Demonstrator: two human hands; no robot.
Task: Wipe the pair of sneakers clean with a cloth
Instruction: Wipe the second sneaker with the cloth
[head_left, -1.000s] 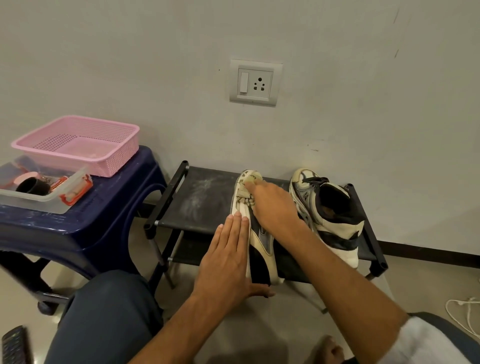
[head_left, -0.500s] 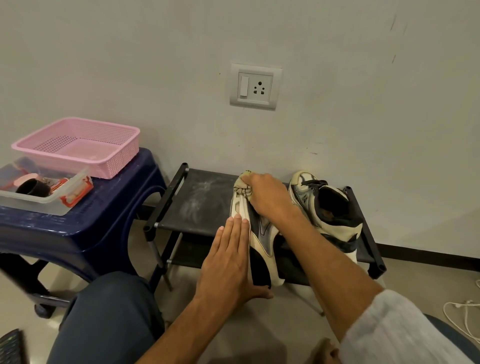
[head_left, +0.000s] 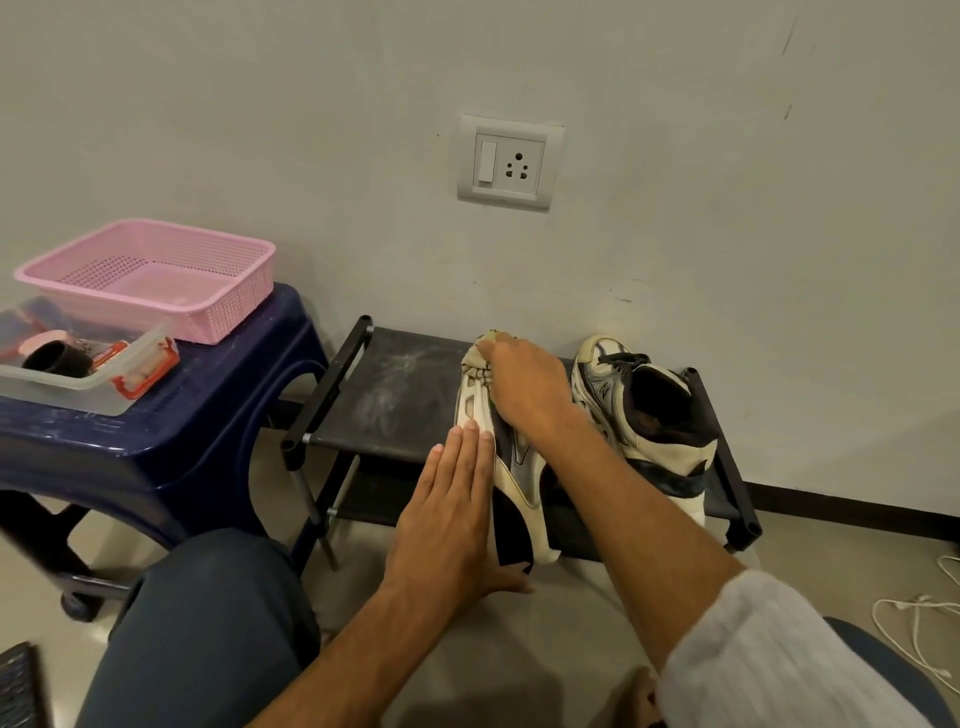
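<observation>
Two cream, grey and black sneakers sit on a low black shoe rack (head_left: 395, 395). The left sneaker (head_left: 514, 467) lies tipped on its side, heel toward me. My left hand (head_left: 452, 514) presses flat against its sole side with fingers together and thumb under the heel. My right hand (head_left: 524, 389) is closed on a crumpled pale cloth (head_left: 480, 356) at the shoe's toe. The right sneaker (head_left: 644, 415) stands upright beside my right forearm, untouched.
A dark blue plastic stool (head_left: 171, 426) at the left carries a pink basket (head_left: 156, 275) and a clear container (head_left: 78, 374) of small items. A wall socket (head_left: 509, 161) is above the rack. White cables (head_left: 919, 623) lie on the floor at right. My knees are in front.
My right hand with the cloth has slid from the sneaker's middle toward its toe. My left hand has stayed flat on the shoe.
</observation>
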